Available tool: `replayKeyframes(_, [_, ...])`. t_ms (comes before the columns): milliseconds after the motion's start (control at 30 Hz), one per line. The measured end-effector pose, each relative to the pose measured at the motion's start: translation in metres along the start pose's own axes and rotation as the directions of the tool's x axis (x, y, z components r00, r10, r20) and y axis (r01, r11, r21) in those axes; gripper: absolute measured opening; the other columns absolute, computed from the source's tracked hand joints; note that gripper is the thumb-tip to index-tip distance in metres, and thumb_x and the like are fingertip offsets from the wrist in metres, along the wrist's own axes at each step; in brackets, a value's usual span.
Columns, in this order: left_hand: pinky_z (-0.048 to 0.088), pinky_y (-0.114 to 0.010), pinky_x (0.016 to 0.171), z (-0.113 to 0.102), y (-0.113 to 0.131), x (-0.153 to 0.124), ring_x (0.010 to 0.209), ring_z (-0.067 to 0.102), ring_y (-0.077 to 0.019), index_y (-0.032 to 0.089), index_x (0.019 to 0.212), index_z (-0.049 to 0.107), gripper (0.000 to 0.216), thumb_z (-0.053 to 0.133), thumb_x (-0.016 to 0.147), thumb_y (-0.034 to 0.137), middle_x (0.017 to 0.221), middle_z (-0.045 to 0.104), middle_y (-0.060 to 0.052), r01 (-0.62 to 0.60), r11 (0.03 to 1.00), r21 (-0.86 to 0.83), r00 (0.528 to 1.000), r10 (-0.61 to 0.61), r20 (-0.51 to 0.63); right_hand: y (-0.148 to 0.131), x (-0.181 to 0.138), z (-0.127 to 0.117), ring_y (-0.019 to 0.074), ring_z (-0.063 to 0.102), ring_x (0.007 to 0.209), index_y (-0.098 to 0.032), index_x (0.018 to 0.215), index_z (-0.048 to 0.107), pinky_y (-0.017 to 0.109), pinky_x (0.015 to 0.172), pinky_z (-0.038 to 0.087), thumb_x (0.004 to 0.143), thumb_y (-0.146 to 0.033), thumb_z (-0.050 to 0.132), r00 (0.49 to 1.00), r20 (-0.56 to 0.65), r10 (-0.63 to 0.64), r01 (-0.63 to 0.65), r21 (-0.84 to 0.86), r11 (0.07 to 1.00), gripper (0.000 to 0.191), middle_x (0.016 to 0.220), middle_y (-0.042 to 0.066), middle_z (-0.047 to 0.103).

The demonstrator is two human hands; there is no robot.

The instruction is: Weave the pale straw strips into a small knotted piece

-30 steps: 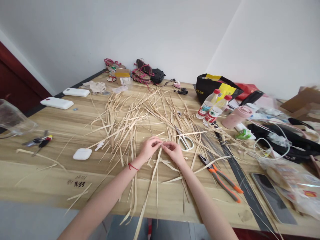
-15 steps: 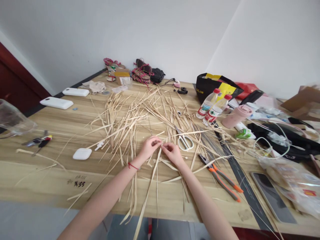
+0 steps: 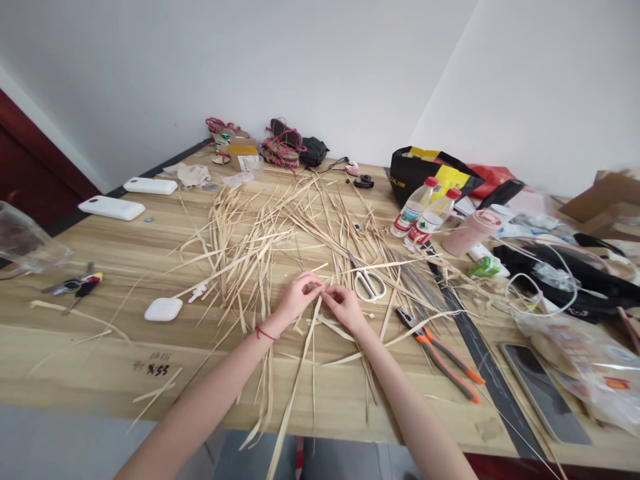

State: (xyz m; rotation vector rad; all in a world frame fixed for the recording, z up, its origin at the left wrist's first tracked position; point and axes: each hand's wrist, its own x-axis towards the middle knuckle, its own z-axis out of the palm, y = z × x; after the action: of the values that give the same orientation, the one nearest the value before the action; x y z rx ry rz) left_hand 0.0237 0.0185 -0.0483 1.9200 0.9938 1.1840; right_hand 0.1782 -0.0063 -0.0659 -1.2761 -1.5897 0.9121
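Note:
My left hand (image 3: 299, 295) and my right hand (image 3: 343, 305) meet near the middle of the table, each pinched with thumb against fingers. Between their fingertips they hold a pale straw strip (image 3: 303, 373), whose long end trails down toward me past the table's front edge. The exact spot where the fingers grip is too small to make out clearly. Around and beyond the hands lies a loose heap of dry straw strips (image 3: 250, 247). White-handled scissors (image 3: 370, 285) rest just right of my right hand. Farther right lie pliers with orange and grey handles (image 3: 440, 353).
Left are a white case (image 3: 163, 309), two white power banks (image 3: 113, 207) and small tools (image 3: 80, 285). Right are water bottles (image 3: 415, 210), a pink cup (image 3: 473, 232), a black bag (image 3: 405, 173), a phone (image 3: 545, 393) and plastic packaging (image 3: 595, 367). A wall stands behind.
Both hands stay together in almost the same pinch on the straw strip. The whole view has shifted very slightly; nothing else has visibly moved.

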Motion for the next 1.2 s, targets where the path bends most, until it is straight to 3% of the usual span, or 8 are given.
replayKeyframes(233, [0.043,-0.025,0.067,-0.003,0.007,-0.001,0.076,0.054,-0.0127,0.017,0.081,0.059,0.008,0.051,0.081,0.021,0.09,0.058,-0.003,-0.059,0.995,0.082,0.997,0.055,0.047,-0.002,-0.001,0.0,0.0126,0.05,0.054,-0.014,0.076,0.064,0.023,0.052,0.04,0.075,-0.039,0.055,1.0,0.006,0.015,-0.015,0.029,0.999,0.027,0.065,0.003,0.061])
replayKeyframes(433, [0.044,-0.026,0.073,-0.004,0.002,0.002,0.087,0.054,-0.0151,0.018,0.083,0.06,0.01,0.052,0.081,0.022,0.091,0.057,-0.004,-0.045,0.999,-0.001,0.996,0.045,0.075,-0.001,0.0,-0.001,0.013,0.05,0.054,-0.014,0.077,0.064,0.024,0.052,0.04,0.076,-0.039,0.054,1.0,0.002,0.022,-0.022,0.033,0.999,0.027,0.065,0.003,0.061])
replayKeyframes(933, [0.043,-0.023,0.064,-0.002,-0.004,0.001,0.07,0.05,-0.011,0.017,0.086,0.056,0.01,0.049,0.082,0.024,0.091,0.053,-0.003,0.034,0.998,-0.046,0.999,-0.033,0.021,-0.002,-0.001,-0.001,0.0121,0.05,0.057,-0.015,0.083,0.066,0.023,0.053,0.04,0.077,-0.038,0.054,0.998,0.057,0.013,-0.017,0.061,0.998,0.028,0.069,0.003,0.062])
replayKeyframes(1200, [0.042,-0.023,0.061,-0.004,-0.002,0.003,0.071,0.051,-0.0117,0.017,0.085,0.059,0.014,0.056,0.078,0.028,0.09,0.055,-0.003,0.05,0.997,-0.066,0.996,-0.045,0.077,-0.002,0.0,-0.002,0.0115,0.047,0.053,-0.015,0.081,0.065,0.023,0.05,0.037,0.077,-0.038,0.053,0.999,0.048,-0.017,0.016,0.031,0.999,0.026,0.065,0.002,0.059])
